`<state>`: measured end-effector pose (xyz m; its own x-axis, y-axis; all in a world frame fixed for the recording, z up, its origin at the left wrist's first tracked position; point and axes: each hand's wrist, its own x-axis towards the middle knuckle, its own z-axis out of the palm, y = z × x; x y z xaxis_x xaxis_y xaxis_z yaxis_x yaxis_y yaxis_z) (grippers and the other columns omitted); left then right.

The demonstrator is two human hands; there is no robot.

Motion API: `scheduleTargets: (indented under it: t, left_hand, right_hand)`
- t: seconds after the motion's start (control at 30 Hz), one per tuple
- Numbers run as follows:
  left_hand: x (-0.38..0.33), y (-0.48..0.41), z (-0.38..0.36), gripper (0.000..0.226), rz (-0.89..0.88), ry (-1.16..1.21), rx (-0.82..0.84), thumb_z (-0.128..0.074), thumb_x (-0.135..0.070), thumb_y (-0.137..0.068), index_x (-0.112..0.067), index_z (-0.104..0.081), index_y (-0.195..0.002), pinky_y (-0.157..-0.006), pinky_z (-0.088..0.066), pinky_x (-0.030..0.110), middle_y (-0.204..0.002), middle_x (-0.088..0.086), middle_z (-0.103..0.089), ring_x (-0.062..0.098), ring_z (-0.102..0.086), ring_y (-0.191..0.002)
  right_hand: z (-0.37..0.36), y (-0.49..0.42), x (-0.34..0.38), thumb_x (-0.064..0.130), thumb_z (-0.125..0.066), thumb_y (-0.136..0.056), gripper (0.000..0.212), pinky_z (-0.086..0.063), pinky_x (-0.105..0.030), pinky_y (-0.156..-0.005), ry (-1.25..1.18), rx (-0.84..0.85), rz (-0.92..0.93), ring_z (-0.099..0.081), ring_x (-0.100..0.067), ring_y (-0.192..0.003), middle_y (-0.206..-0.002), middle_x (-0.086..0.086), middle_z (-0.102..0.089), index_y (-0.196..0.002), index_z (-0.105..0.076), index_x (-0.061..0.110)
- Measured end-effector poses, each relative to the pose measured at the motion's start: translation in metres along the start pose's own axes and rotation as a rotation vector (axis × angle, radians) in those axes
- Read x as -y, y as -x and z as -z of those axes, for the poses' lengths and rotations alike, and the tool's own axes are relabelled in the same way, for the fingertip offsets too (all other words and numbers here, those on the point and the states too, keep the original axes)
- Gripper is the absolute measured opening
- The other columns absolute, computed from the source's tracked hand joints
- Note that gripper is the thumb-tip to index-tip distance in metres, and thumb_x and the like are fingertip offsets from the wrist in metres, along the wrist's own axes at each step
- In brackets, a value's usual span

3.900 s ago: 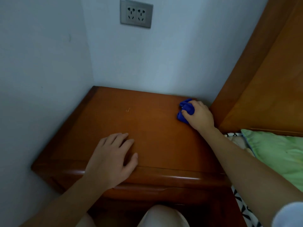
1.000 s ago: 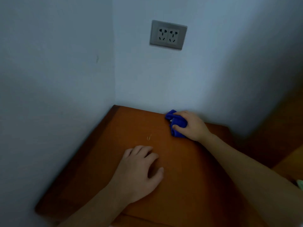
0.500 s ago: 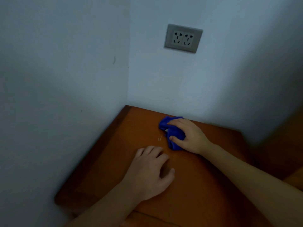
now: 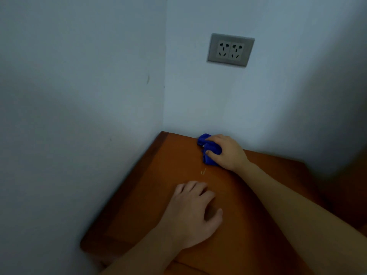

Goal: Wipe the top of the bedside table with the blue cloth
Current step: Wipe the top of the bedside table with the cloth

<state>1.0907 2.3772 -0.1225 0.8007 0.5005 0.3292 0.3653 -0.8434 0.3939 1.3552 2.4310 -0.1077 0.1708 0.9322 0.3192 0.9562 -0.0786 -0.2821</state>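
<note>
The bedside table (image 4: 151, 195) has a brown wooden top and stands in a corner between two walls. A crumpled blue cloth (image 4: 208, 149) lies on the top near its back edge, close to the rear wall. My right hand (image 4: 226, 153) grips the cloth, with fingers curled over it and pressing it onto the wood. My left hand (image 4: 194, 211) rests flat on the table top nearer to me, fingers spread and holding nothing. A small pale scratch (image 4: 203, 172) marks the wood between the two hands.
White walls close in the table at the left and the back. A grey double wall socket (image 4: 230, 49) sits on the rear wall above the table. Dark wood, in shadow, borders the table on the right.
My right hand has slid the cloth back toward the rear wall, past the scratch. The left hand has stayed in place on the top. The view has shifted left.
</note>
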Motion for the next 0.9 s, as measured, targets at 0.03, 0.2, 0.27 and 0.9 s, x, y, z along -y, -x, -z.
scheduleTargets:
  t: [0.03, 0.2, 0.27, 0.9]
  left_hand:
    - [0.0, 0.0, 0.0, 0.055, 0.001, 0.001, 0.005, -0.033, -0.064, -0.092, -0.033, -0.056, -0.132, -0.114, -0.021, 0.033, -0.143, -0.012, -0.046, 0.005, -0.031, -0.136]
    - [-0.001, 0.001, 0.0, 0.055, -0.001, 0.012, 0.011, -0.034, -0.063, -0.092, -0.032, -0.058, -0.13, -0.113, -0.024, 0.034, -0.141, -0.011, -0.049, 0.006, -0.034, -0.133]
    - [-0.001, 0.0, 0.0, 0.055, -0.006, 0.009, 0.019, -0.034, -0.063, -0.092, -0.032, -0.058, -0.131, -0.112, -0.024, 0.033, -0.142, -0.011, -0.049, 0.005, -0.034, -0.133]
    - [0.002, -0.001, 0.0, 0.058, -0.007, -0.037, -0.001, -0.03, -0.066, -0.091, -0.037, -0.057, -0.132, -0.112, -0.027, 0.031, -0.144, -0.013, -0.048, 0.003, -0.035, -0.135]
  right_hand:
    - [0.0, 0.006, 0.003, 0.048, -0.06, -0.088, 0.048, -0.044, -0.034, -0.094, -0.008, 0.01, 0.034, -0.058, -0.018, -0.111, -0.129, 0.004, -0.064, -0.132, -0.062, 0.029]
    - [0.006, 0.043, 0.016, 0.047, -0.061, -0.092, 0.044, -0.041, -0.03, -0.097, -0.012, -0.032, 0.067, -0.056, -0.015, -0.116, -0.132, 0.007, -0.063, -0.132, -0.063, 0.03]
    - [0.014, 0.06, 0.019, 0.046, -0.06, -0.094, 0.045, -0.042, -0.036, -0.101, 0.035, -0.042, 0.024, -0.055, -0.018, -0.12, -0.135, 0.006, -0.06, -0.135, -0.06, 0.028]
    - [0.047, 0.119, 0.0, 0.061, -0.056, -0.091, 0.052, -0.037, -0.04, -0.111, 0.083, 0.031, 0.133, -0.042, -0.008, -0.136, -0.143, 0.016, -0.053, -0.136, -0.057, 0.035]
